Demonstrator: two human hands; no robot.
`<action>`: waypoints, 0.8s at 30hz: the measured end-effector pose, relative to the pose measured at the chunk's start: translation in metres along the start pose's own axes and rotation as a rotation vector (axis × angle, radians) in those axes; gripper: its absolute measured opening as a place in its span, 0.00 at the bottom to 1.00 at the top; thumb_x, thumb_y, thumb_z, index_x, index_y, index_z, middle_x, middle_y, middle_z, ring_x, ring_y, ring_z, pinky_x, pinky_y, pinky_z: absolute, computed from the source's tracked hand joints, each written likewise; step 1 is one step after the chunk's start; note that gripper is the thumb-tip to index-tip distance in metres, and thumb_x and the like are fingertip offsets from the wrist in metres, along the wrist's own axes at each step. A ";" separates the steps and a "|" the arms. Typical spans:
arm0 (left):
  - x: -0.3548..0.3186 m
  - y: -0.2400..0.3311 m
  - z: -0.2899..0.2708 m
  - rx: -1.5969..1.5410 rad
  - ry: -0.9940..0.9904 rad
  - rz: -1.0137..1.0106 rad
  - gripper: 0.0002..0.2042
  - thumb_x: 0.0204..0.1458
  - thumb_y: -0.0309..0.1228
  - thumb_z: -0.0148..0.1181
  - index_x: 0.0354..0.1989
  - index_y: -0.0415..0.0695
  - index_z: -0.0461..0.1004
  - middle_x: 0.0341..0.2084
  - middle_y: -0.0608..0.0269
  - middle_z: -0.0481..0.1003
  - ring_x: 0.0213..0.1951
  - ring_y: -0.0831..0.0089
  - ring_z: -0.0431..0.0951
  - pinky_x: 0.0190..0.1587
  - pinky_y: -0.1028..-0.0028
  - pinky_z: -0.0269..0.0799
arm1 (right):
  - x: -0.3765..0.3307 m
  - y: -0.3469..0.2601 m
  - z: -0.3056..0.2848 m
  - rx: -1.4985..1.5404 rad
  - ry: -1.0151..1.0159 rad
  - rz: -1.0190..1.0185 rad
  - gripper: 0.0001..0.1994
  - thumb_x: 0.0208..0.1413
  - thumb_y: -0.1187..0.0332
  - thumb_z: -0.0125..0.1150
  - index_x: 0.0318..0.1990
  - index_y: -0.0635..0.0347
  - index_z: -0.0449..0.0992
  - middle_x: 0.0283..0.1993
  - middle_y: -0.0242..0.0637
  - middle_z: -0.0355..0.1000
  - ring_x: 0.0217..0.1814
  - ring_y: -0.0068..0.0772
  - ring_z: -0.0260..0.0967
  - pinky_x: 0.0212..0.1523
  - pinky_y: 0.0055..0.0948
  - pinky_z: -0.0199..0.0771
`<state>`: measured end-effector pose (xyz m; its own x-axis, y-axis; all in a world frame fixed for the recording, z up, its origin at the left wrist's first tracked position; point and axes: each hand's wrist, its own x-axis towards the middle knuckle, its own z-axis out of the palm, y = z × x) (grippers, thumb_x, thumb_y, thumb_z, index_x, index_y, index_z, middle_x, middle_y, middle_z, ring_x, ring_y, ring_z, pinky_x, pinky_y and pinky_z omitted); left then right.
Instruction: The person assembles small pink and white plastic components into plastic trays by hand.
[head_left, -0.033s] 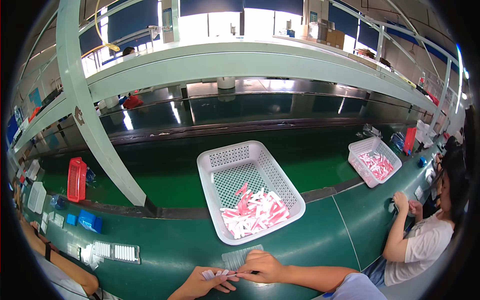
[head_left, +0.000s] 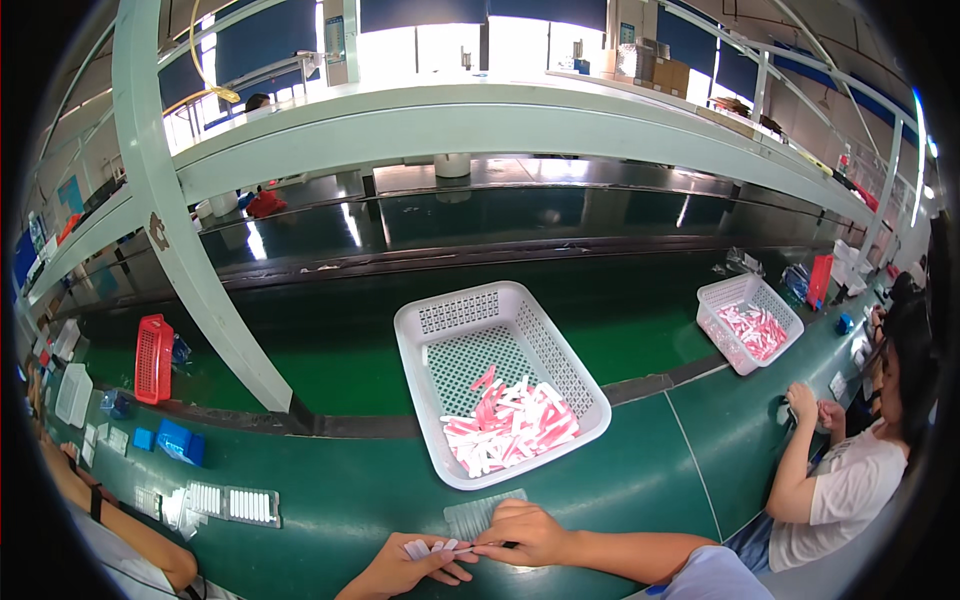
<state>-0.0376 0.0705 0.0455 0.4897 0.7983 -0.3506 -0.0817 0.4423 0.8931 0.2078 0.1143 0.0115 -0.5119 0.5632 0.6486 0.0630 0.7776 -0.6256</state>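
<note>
Gripping several slim white plastic-looking strips [head_left: 418, 549] in curled bare left hand [head_left: 403, 570] — pinching one strip's end firmly in bare right hand [head_left: 528, 534] — just nearside of ribbed translucent tray [head_left: 468, 519] on green worktop [head_left: 335, 485].

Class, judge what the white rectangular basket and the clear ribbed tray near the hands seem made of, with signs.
White rectangular perforated basket: probably moulded plastic, satin; regular holes and rounded rim suggest it.
Clear ribbed tray: likely thin plastic, slightly glossy; green tabletop shows through.

Left hand [head_left: 408, 568] loosely curled, right hand [head_left: 522, 536] pinching just beside it, right forearm [head_left: 635, 554] angled inward
</note>
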 end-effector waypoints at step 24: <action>0.001 -0.005 -0.004 0.023 -0.008 0.048 0.13 0.66 0.32 0.58 0.46 0.32 0.80 0.43 0.55 0.84 0.35 0.70 0.85 0.36 0.75 0.82 | -0.002 0.001 0.000 0.005 -0.009 -0.004 0.07 0.50 0.74 0.76 0.37 0.62 0.84 0.27 0.34 0.77 0.25 0.32 0.70 0.28 0.30 0.69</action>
<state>-0.0400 0.0703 0.0399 0.4924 0.8150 -0.3055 -0.0854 0.3946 0.9149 0.2088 0.1134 0.0096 -0.5194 0.5580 0.6472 0.0570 0.7783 -0.6253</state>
